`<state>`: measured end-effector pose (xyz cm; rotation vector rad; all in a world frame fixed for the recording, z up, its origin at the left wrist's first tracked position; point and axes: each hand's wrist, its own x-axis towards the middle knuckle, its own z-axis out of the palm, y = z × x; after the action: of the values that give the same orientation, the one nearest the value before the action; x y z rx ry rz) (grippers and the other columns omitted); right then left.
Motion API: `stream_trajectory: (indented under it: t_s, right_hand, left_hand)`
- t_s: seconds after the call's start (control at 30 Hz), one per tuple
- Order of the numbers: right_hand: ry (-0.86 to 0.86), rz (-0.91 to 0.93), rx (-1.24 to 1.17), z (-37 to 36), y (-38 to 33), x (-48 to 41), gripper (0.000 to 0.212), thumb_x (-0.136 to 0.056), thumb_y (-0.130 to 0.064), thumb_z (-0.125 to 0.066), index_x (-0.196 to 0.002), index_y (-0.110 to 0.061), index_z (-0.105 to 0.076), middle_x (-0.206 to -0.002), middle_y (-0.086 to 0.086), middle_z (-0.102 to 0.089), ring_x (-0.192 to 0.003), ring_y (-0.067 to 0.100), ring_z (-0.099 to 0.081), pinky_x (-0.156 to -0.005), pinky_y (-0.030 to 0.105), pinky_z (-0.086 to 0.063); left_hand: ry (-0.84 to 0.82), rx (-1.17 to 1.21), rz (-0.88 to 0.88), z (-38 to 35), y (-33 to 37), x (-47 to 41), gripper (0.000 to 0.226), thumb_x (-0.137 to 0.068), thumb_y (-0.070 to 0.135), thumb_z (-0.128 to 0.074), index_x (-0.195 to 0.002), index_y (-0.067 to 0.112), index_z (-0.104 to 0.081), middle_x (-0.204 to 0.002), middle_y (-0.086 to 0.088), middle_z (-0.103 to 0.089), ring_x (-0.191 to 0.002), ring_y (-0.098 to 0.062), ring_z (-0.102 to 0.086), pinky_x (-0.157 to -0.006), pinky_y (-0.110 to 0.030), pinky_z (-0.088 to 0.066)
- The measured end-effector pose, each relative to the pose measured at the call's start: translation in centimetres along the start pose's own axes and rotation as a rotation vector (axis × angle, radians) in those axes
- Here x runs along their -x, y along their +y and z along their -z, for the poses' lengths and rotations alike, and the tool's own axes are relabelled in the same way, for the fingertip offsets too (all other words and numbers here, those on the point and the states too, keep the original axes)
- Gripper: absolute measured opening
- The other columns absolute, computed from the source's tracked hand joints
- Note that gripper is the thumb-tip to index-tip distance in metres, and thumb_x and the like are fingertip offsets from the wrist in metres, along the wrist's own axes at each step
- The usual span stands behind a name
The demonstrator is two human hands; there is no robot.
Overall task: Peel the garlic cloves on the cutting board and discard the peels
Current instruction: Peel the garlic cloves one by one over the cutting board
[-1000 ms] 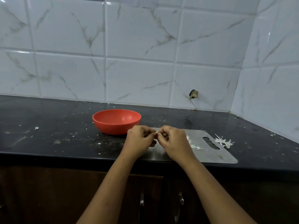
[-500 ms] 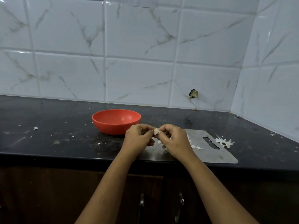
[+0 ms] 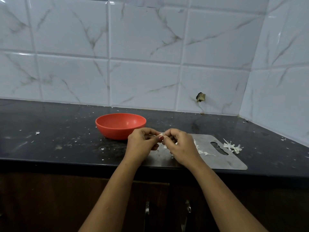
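Counter [image 3: 50, 139]: one, dark, scrap-flecked.
Board [image 3: 234, 162]: one, lower right of centre.
Bowl [image 3: 120, 127]: one, red, centre.
Hands: two; left hand [image 3: 142, 145] and right hand [image 3: 183, 148] both pinch the clove [image 3: 160, 135], fingers curled.
Clove: one visible, mid-frame over the board; could slip and roll off the near edge.
Peels [image 3: 233, 146]: one pile right of board; dry skin may scatter.

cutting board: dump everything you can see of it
The thin grey metal-looking cutting board lies flat on the dark speckled countertop, its near edge by the counter's front edge. Rounded corners; an elongated handle slot at its right end. Thin white peel scraps lie on it. The left hand and right hand, pinching a small white garlic clove, hide its left part.
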<state>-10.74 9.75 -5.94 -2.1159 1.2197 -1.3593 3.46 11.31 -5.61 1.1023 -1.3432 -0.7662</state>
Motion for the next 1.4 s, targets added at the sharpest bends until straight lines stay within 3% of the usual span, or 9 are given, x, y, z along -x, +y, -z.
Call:
stream_trajectory:
  t_s: [0.27,0.4,0.53,0.7,0.83,1.0,1.17,1.27,1.4]
  right_hand:
    - [0.044,-0.047,-0.029,-0.01,0.2,-0.14,0.015,-0.09,-0.014,-0.059,-0.077,-0.019,-0.065,-0.068,0.001,-0.065,-0.059,0.007,-0.055,-0.054,0.029,-0.048]
    - [0.063,-0.098,-0.054,0.09,0.12,-0.11,0.021,-0.094,-0.014,-0.054,-0.077,-0.018,-0.066,-0.072,-0.001,-0.068,-0.059,0.002,-0.058,-0.052,0.019,-0.045]
    - [0.07,-0.116,-0.02,0.14,-0.02,-0.05,0.027,-0.097,-0.018,-0.048,-0.079,-0.016,-0.067,-0.069,-0.001,-0.067,-0.055,0.005,-0.054,-0.056,0.031,-0.047]
    - [0.047,-0.105,0.135,0.08,0.42,-0.14,0.016,-0.091,-0.024,-0.06,-0.078,-0.02,-0.068,-0.063,-0.001,-0.065,-0.057,0.012,-0.059,-0.06,0.04,-0.054]
    - [0.038,-0.079,0.133,0.02,0.4,-0.18,0.006,-0.087,-0.018,-0.065,-0.082,-0.021,-0.065,-0.072,-0.005,-0.063,-0.063,0.014,-0.06,-0.061,0.038,-0.057]
    - [0.008,-0.08,0.144,0.02,0.57,-0.31,0.025,-0.093,-0.011,-0.047,-0.08,-0.023,-0.065,-0.078,-0.004,-0.066,-0.057,0.006,-0.052,-0.057,0.031,-0.048]
    - [-0.018,-0.05,0.228,0.12,0.62,-0.26,0.006,-0.094,-0.03,-0.057,-0.089,-0.031,-0.058,-0.078,-0.012,-0.063,-0.064,0.005,-0.056,-0.057,0.027,-0.046]
    - [0.015,-0.048,0.234,0.18,0.5,-0.24,0.012,-0.091,-0.037,-0.063,-0.082,-0.028,-0.061,-0.072,-0.012,-0.062,-0.062,0.006,-0.056,-0.055,0.027,-0.046]
    - [0.017,-0.067,0.196,0.19,0.58,-0.12,0.022,-0.096,-0.034,-0.054,-0.079,-0.027,-0.066,-0.068,-0.009,-0.066,-0.054,0.002,-0.055,-0.053,0.026,-0.042]
  left_hand:
    - [-0.074,0.199,0.079,0.54,-0.07,-0.4,0.005,-0.091,0.004,-0.061,-0.09,0.004,-0.066,-0.079,-0.009,-0.073,-0.055,-0.01,-0.06,-0.055,-0.018,-0.052]
    - [-0.095,0.214,0.098,0.51,-0.03,-0.47,0.008,-0.094,0.006,-0.057,-0.093,0.004,-0.064,-0.082,-0.008,-0.073,-0.057,-0.011,-0.06,-0.055,-0.018,-0.052]
    - [-0.093,0.164,0.098,0.45,0.08,-0.39,0.01,-0.095,0.007,-0.055,-0.095,0.005,-0.065,-0.087,-0.01,-0.074,-0.058,-0.01,-0.06,-0.054,-0.017,-0.051]
    - [-0.077,0.143,0.094,0.49,0.1,-0.26,0.011,-0.095,0.007,-0.056,-0.1,0.008,-0.065,-0.086,-0.008,-0.074,-0.059,-0.011,-0.06,-0.054,-0.018,-0.05]
    - [-0.078,0.139,0.088,0.55,0.03,-0.22,0.016,-0.095,0.005,-0.055,-0.103,0.014,-0.065,-0.085,-0.01,-0.074,-0.061,-0.014,-0.061,-0.056,-0.021,-0.05]
    - [-0.07,0.138,0.123,0.4,-0.04,-0.4,0.014,-0.096,0.004,-0.052,-0.096,0.009,-0.065,-0.087,-0.011,-0.074,-0.064,-0.016,-0.061,-0.056,-0.021,-0.051]
    - [-0.074,0.123,0.126,0.26,-0.03,-0.5,0.008,-0.094,0.008,-0.058,-0.096,0.004,-0.065,-0.085,-0.008,-0.074,-0.061,-0.014,-0.061,-0.055,-0.02,-0.051]
    - [-0.043,0.095,0.094,0.27,-0.17,-0.36,0.01,-0.088,0.01,-0.067,-0.092,0.001,-0.067,-0.082,-0.01,-0.074,-0.056,-0.011,-0.06,-0.052,-0.017,-0.049]
    - [0.003,0.086,0.082,0.43,-0.34,-0.44,0.007,-0.084,0.012,-0.071,-0.087,0.006,-0.071,-0.078,-0.009,-0.074,-0.056,-0.011,-0.058,-0.052,-0.017,-0.047]
